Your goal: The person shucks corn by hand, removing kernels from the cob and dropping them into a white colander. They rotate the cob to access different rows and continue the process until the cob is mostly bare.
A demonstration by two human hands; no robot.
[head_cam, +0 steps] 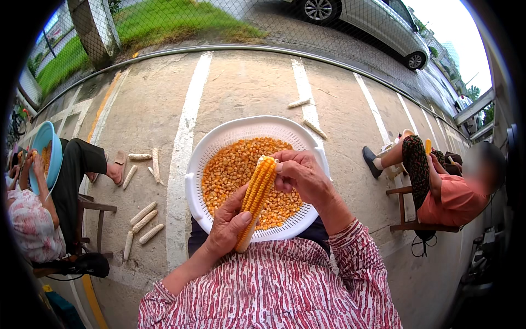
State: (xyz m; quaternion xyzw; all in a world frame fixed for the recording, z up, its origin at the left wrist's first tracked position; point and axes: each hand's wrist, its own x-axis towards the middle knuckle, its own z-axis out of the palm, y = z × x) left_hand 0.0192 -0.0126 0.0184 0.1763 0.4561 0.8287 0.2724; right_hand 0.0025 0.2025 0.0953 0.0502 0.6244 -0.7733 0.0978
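A dried yellow corn cob (257, 191) is held upright at a slant above a white plastic colander basket (263, 122). My left hand (230, 224) grips its lower half, thumb across the front. At the cob's tip, my right hand (302, 174) has its thumb and fingers curled against the kernels. Some rows near the tip show gaps. Loose orange corn kernels (230, 168) fill much of the basket, which rests on my lap.
Bare corncobs (144, 222) lie on the concrete at left, and a few (315, 128) beyond the basket. One person (37, 218) sits at left with a blue basin (57, 156), another (448, 201) at right holding corn. A chain-link fence (185, 24) runs ahead.
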